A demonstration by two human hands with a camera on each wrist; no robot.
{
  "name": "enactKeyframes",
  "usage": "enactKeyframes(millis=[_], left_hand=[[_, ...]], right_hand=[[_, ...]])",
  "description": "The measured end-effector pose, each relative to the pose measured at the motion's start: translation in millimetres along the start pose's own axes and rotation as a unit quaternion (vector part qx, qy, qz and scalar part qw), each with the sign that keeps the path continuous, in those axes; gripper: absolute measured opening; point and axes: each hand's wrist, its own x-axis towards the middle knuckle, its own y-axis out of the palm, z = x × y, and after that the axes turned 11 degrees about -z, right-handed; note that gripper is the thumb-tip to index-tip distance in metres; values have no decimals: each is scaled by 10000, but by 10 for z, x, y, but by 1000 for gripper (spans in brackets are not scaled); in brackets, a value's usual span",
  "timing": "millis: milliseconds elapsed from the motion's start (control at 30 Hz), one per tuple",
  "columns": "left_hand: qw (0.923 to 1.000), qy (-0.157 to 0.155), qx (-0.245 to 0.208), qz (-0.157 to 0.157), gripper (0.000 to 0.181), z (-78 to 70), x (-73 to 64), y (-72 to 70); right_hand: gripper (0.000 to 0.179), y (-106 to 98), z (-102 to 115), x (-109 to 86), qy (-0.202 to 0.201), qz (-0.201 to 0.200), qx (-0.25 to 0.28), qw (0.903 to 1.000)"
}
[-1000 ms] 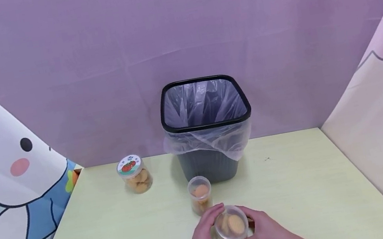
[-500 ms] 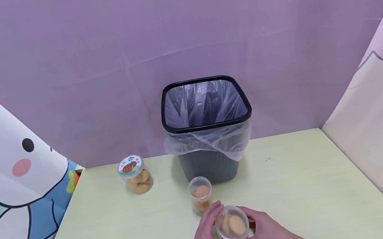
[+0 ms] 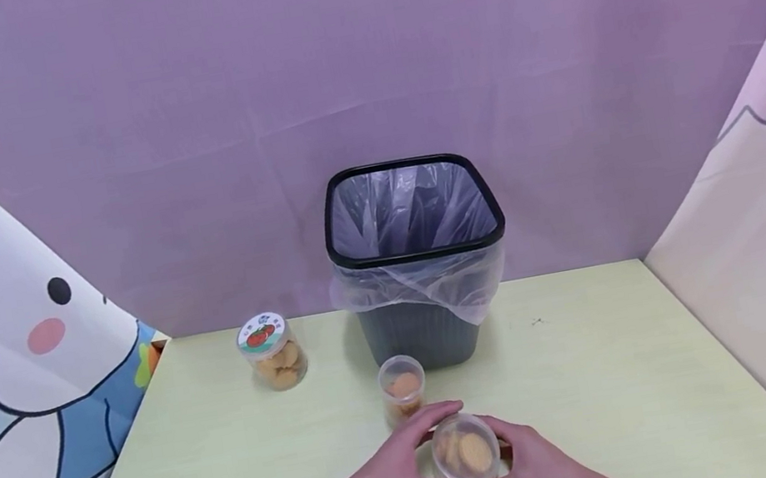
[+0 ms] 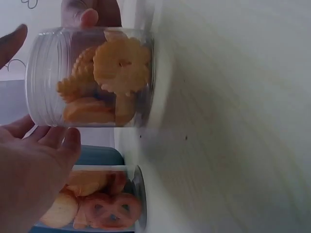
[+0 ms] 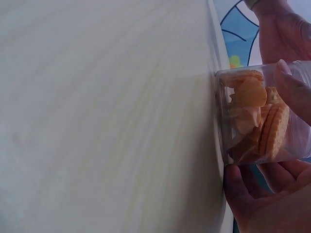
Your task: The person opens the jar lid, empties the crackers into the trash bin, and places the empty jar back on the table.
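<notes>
A clear plastic jar of cookies (image 3: 464, 452) stands near the front of the table, its ribbed rim visible from the side in the left wrist view. My right hand (image 3: 535, 463) grips it from the right; in the right wrist view the thumb (image 5: 294, 94) lies along one side and fingers curl at the other. Around the left side, my left hand (image 3: 399, 469) is spread, its thumb apart from the jar and its fingertips (image 4: 70, 141) right at the jar's wall. Just behind stands a second cookie jar (image 3: 401, 384), with pretzel-shaped cookies showing in the left wrist view.
A third cookie jar (image 3: 273, 355) with a printed tomato lid stands at the back left. Behind the middle jar is a grey bin (image 3: 420, 326) with a black rim and clear liner. Purple cloth (image 3: 190, 178) hangs behind the pale table (image 3: 603, 371); printed cloths flank both sides.
My left hand has loosened and shifted: its thumb has drawn away from the right thumb, and its forearm now comes in from farther left. The right hand and jar have hardly moved.
</notes>
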Motion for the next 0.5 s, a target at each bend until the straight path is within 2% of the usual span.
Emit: enactKeyframes(millis=[133, 300, 500], left_hand=[[9996, -32, 90, 278, 88, -1, 41, -30], [9980, -211, -269, 525, 87, 35, 95, -55], [9944, -223, -724, 739, 84, 147, 154, -31]], right_hand=[[85, 4, 0, 5, -34, 41, 187, 9998], [85, 6, -6, 10, -125, 111, 424, 9990], [84, -4, -1, 7, -82, 167, 486, 9986]])
